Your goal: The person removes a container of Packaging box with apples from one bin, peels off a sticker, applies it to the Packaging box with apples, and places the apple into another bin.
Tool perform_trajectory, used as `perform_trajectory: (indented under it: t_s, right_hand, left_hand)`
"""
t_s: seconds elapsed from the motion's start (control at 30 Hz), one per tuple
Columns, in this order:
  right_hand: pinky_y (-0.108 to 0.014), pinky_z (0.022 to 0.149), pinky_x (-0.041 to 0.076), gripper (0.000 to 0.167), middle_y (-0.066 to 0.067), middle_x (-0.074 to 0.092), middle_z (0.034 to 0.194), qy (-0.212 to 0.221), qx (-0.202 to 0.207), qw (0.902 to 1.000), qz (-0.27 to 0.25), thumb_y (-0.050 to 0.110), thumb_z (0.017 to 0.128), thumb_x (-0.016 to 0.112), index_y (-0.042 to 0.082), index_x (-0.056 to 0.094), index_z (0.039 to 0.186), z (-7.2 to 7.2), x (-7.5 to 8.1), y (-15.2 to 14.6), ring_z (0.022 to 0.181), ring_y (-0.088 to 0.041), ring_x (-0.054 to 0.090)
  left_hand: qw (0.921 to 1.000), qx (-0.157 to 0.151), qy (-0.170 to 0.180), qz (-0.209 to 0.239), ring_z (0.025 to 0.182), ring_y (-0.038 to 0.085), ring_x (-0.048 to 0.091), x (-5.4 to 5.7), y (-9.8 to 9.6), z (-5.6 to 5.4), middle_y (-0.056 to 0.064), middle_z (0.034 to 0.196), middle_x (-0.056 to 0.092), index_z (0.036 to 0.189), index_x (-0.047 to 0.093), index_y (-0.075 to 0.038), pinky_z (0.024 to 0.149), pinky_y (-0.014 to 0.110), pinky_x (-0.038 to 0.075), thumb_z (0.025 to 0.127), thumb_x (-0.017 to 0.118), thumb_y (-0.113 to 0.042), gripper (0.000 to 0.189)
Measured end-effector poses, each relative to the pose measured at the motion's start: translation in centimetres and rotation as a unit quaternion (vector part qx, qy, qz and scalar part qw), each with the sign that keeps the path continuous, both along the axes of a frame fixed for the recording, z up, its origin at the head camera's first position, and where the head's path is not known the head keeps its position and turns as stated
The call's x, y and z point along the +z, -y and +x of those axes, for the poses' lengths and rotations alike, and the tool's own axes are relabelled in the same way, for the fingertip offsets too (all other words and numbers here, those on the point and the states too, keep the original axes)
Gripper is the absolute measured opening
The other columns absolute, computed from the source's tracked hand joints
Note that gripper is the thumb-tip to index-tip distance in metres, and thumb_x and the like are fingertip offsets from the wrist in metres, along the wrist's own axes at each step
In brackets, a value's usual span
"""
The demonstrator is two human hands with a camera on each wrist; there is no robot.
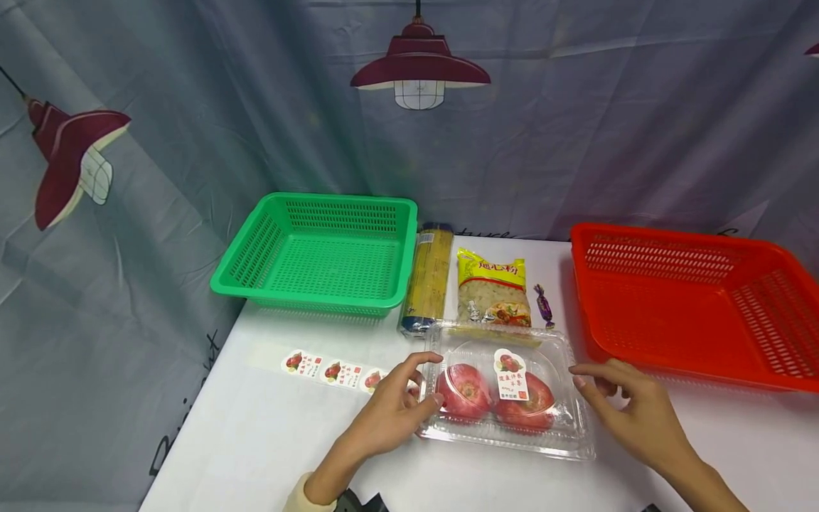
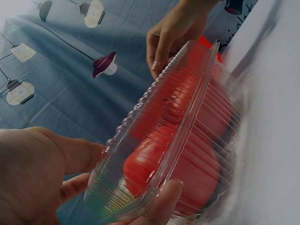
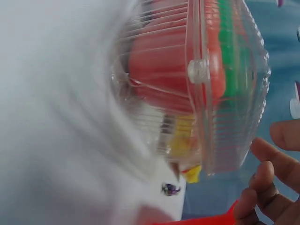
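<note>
A clear plastic fruit box with a closed lid sits on the white table, two red apples inside it. On top of the lid is an apple-picture sticker. My left hand grips the box's left end, thumb and fingers on either side of its rim, as the left wrist view shows. At the right end is my right hand; its index fingertip is at the lid's edge and the other fingers are bent loosely. In the right wrist view those fingers are not closed round the box.
A strip of similar stickers lies left of the box. Behind it are a pack of noodles, a yellow pasta bag and a purple wrapped candy. A green basket stands back left, a red basket at right.
</note>
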State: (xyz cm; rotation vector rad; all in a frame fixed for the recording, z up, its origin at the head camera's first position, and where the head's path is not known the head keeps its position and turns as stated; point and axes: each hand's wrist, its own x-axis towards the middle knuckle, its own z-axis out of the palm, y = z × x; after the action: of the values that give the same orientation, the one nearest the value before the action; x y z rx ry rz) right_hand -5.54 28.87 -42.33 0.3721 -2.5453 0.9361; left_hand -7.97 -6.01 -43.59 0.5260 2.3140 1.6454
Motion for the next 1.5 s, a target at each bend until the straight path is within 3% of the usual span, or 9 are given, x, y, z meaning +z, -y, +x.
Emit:
perform_trajectory:
  t_s: [0.17, 0.37, 0.53, 0.8, 1.0, 1.17, 1.23, 1.4, 1.5]
  right_hand:
    - [-0.023, 0.054, 0.033, 0.023, 0.009, 0.053, 0.065, 0.016, -0.039, 0.9978, -0.051, -0.006, 0.077, 0.078, 0.013, 0.076, 0.09, 0.1, -0.6, -1.0, 0.061, -0.005, 0.042]
    - [-0.021, 0.051, 0.036, 0.011, 0.001, 0.065, 0.071, 0.096, -0.062, 0.9914, -0.064, 0.004, 0.087, 0.074, 0.006, 0.075, 0.097, 0.1, -1.3, -2.2, 0.06, -0.007, 0.049]
    - [-0.016, 0.06, 0.044, 0.019, 0.006, 0.071, 0.087, 0.167, -0.079, 0.9777, -0.101, 0.013, 0.095, 0.067, 0.0, 0.072, 0.107, -0.1, -1.8, -3.3, 0.072, -0.003, 0.057]
    - [-0.021, 0.066, 0.049, 0.03, 0.014, 0.068, 0.093, 0.251, -0.071, 0.9398, -0.221, 0.022, 0.103, 0.054, 0.0, 0.07, 0.115, -0.4, -1.9, -4.4, 0.078, -0.009, 0.058]
    - [-0.024, 0.061, 0.041, 0.038, -0.003, 0.056, 0.072, 0.263, -0.039, 0.8755, -0.404, 0.023, 0.105, 0.048, -0.005, 0.062, 0.082, -0.8, -2.2, -5.3, 0.069, -0.013, 0.05]
    - [-0.025, 0.062, 0.041, 0.044, -0.004, 0.054, 0.071, 0.247, 0.002, 0.8745, -0.418, 0.024, 0.107, 0.041, -0.007, 0.055, 0.078, -0.8, -2.5, -5.6, 0.07, -0.014, 0.052]
    - [-0.026, 0.062, 0.04, 0.044, -0.004, 0.054, 0.071, 0.242, 0.021, 0.8684, -0.432, 0.023, 0.108, 0.04, -0.005, 0.054, 0.078, -0.8, -2.5, -5.5, 0.07, -0.015, 0.053]
    - [-0.029, 0.063, 0.041, 0.04, -0.005, 0.052, 0.072, 0.228, 0.084, 0.8285, -0.504, 0.016, 0.108, 0.037, -0.005, 0.066, 0.091, -0.9, -2.8, -5.2, 0.069, -0.017, 0.051]
    - [-0.029, 0.062, 0.041, 0.039, -0.006, 0.051, 0.072, 0.222, 0.108, 0.8121, -0.529, 0.012, 0.108, 0.035, -0.005, 0.069, 0.1, -0.9, -2.9, -5.1, 0.069, -0.017, 0.049]
  left_hand:
    - [0.9999, -0.002, 0.01, 0.007, 0.058, 0.007, 0.048, 0.1, 0.1, 0.0, 0.011, 0.094, 0.051, 0.137, 0.051, -0.026, 0.053, 0.023, 0.044, 0.091, 0.071, -0.021, 0.051]
    - [0.9996, -0.005, 0.023, 0.015, 0.057, 0.005, 0.048, 0.2, 0.2, 0.0, 0.012, 0.098, 0.05, 0.138, 0.05, -0.028, 0.052, 0.023, 0.044, 0.09, 0.072, -0.018, 0.054]
    - [0.9984, -0.009, 0.045, 0.031, 0.057, 0.006, 0.052, 0.1, 0.2, -0.1, 0.013, 0.102, 0.048, 0.138, 0.05, -0.028, 0.052, 0.024, 0.046, 0.087, 0.073, -0.014, 0.057]
    - [0.9979, -0.01, 0.051, 0.038, 0.058, 0.009, 0.058, 0.1, 0.2, -0.1, 0.014, 0.105, 0.048, 0.138, 0.05, -0.027, 0.051, 0.025, 0.048, 0.086, 0.075, -0.011, 0.06]
    - [0.998, -0.009, 0.05, 0.038, 0.058, 0.008, 0.054, 0.1, 0.2, -0.2, 0.014, 0.103, 0.049, 0.137, 0.05, -0.027, 0.05, 0.024, 0.047, 0.086, 0.075, -0.011, 0.059]
    - [0.9976, -0.009, 0.053, 0.043, 0.056, 0.007, 0.053, 0.1, 0.1, -0.1, 0.013, 0.101, 0.048, 0.137, 0.051, -0.028, 0.049, 0.023, 0.046, 0.087, 0.073, -0.01, 0.058]
    - [0.9975, -0.008, 0.053, 0.047, 0.055, 0.007, 0.053, 0.1, 0.1, -0.1, 0.013, 0.101, 0.048, 0.137, 0.051, -0.027, 0.049, 0.022, 0.046, 0.088, 0.073, -0.01, 0.057]
    - [0.9948, 0.0, 0.069, 0.076, 0.053, 0.006, 0.05, 0.1, -0.1, 0.2, 0.014, 0.099, 0.046, 0.136, 0.052, -0.025, 0.047, 0.02, 0.043, 0.088, 0.071, -0.006, 0.055]
    - [0.9931, 0.009, 0.077, 0.089, 0.052, 0.005, 0.045, 0.2, -0.3, 0.4, 0.014, 0.097, 0.044, 0.135, 0.054, -0.025, 0.046, 0.018, 0.04, 0.088, 0.071, -0.004, 0.054]
